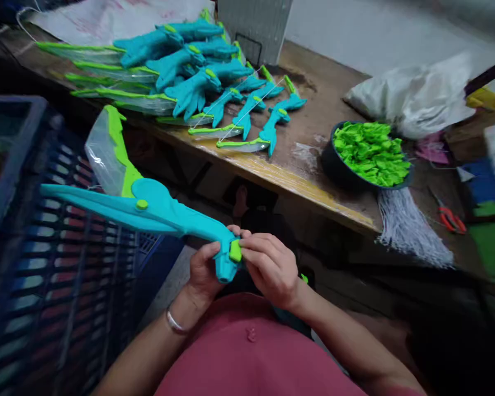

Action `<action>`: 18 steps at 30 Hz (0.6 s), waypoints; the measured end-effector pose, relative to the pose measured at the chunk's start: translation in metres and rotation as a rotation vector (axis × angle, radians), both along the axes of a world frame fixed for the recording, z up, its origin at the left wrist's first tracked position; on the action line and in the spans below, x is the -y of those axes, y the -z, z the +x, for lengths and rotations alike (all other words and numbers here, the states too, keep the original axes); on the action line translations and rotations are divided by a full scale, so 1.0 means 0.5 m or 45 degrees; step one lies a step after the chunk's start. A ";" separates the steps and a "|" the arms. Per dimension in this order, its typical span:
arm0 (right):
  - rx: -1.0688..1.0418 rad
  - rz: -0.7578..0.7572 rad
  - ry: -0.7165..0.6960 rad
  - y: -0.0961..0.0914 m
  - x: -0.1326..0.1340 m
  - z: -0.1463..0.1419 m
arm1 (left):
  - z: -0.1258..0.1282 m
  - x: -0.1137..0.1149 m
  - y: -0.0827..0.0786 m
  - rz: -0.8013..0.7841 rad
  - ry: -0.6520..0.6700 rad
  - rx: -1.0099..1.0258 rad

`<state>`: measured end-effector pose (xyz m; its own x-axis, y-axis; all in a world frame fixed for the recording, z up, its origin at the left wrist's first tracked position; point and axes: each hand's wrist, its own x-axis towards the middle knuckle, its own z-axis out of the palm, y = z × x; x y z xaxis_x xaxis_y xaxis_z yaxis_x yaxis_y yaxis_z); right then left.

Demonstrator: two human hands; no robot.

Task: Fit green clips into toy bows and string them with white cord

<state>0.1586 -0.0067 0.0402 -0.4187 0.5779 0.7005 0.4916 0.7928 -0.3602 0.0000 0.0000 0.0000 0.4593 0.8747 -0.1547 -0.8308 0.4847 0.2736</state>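
My left hand (204, 269) is wrapped round the grip end of a turquoise toy crossbow (160, 212) with a green and clear bow arm, which points left over a crate. My right hand (270, 264) pinches a small green plastic piece (235, 250) against the toy's handle, fingers closed on it. Both hands sit above my lap, in front of my red shirt.
A pile of finished turquoise crossbows (198, 71) lies on the wooden table (305, 137). A dark bowl (342, 175) of green pieces stands to the right, with white strings (408, 225), red scissors (451, 219) and a white bag (416, 93) nearby. A blue crate (45, 264) stands at my left.
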 end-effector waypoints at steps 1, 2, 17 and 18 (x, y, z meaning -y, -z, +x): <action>0.007 -0.013 0.014 -0.002 0.003 0.003 | 0.001 0.000 -0.002 0.006 0.012 0.011; 0.011 -0.025 0.026 -0.004 0.005 0.006 | 0.002 0.000 -0.005 0.013 0.022 0.020; 0.006 -0.086 0.023 -0.026 0.031 0.046 | 0.029 0.016 -0.010 0.099 0.104 0.088; 0.017 -0.082 0.011 -0.027 0.031 0.049 | 0.031 0.016 -0.010 0.099 0.107 0.094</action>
<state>0.1829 -0.0222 0.0534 -0.4223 0.6256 0.6560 0.5036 0.7636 -0.4040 0.0155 -0.0081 0.0049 0.5390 0.8407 -0.0512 -0.8076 0.5331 0.2522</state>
